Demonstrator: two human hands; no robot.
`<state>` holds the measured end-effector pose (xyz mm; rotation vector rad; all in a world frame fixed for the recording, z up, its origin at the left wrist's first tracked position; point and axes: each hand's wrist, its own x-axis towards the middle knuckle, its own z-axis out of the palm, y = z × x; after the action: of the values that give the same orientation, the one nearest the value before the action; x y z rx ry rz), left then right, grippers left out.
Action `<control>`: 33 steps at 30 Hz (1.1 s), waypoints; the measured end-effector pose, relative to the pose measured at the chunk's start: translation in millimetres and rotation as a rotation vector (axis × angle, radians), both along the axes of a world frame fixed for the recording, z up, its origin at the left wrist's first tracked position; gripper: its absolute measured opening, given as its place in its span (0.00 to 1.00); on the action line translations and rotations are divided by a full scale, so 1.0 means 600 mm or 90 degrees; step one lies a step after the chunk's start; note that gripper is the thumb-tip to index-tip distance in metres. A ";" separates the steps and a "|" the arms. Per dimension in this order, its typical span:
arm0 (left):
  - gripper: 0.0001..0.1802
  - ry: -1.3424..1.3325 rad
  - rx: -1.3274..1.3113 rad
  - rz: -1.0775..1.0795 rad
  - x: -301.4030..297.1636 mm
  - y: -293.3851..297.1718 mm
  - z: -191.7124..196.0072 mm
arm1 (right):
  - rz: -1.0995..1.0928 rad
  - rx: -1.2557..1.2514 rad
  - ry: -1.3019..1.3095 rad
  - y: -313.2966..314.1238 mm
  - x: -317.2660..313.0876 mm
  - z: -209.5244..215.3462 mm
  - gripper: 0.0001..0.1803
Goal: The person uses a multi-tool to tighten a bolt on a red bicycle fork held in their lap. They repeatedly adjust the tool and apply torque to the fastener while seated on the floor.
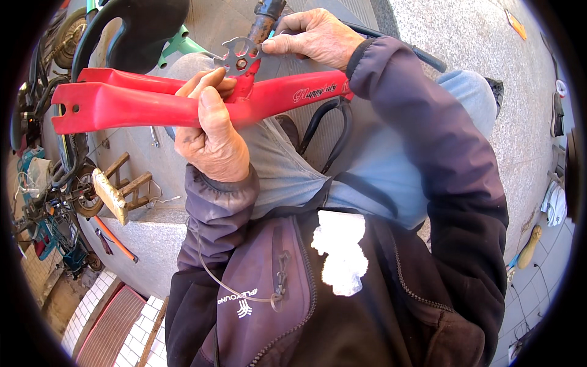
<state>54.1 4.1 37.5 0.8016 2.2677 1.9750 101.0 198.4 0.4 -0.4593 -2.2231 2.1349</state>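
A red bicycle frame (153, 113) with forked, slotted ends to the left lies across my lap. My left hand (214, 125) is closed around its middle, thumb on the near side. Above it, a flat silver multi-hole wrench (239, 56) sits at the frame's short red upright stub. My right hand (318, 40) pinches the wrench's right edge between thumb and fingers. Just behind that hand rises a worn brownish metal tube (263, 21); whether it touches the wrench I cannot tell. My right fingertips are partly hidden.
Left of my knees are a black seat-like part (143, 37), green tubing (177, 46) and a small wooden stool (122, 183). Several bicycles or wheeled frames stand at the far left. A black curved tube (330, 125) lies between my legs. An orange-handled tool (116, 238) rests on the ledge.
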 end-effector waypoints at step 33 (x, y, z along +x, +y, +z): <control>0.27 0.007 -0.029 0.009 -0.003 0.007 0.003 | -0.001 -0.064 -0.063 -0.029 0.014 -0.021 0.19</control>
<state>52.4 8.5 39.2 0.7972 2.3216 1.9207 109.3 180.8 -12.4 -0.5842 -2.1698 2.2795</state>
